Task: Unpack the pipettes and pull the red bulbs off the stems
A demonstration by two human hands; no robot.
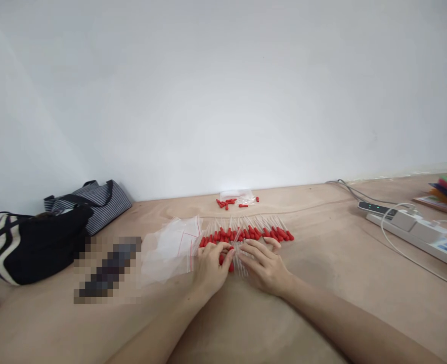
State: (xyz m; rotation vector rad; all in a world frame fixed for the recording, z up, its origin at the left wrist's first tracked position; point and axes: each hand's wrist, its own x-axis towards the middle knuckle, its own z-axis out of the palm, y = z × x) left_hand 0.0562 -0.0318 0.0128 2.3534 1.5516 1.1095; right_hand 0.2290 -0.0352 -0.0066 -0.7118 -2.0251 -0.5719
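My left hand (213, 268) is closed, thumb and forefinger pinching the red rubber bulb (231, 248) of a dropper whose clear tube (238, 235) slants up and away. Beside that tube, my right hand (265, 264) has bent, closed fingers, apparently on the same tube; its fingertips are partly hidden. Under and between the hands lie loose clear tubes (241, 269) and a few red bulbs (230, 268). Just beyond them, a row of droppers (252, 232) spreads across the table, red bulbs toward me and clear tubes pointing to the wall.
Clear zip bags (166, 247) with red seal lines lie left of the row. Farther back are loose red bulbs (226, 203) and a plastic bag (236, 194). A black bag (41, 242) and striped bag (102, 207) stand left. At right is a power strip (428, 235) with cables.
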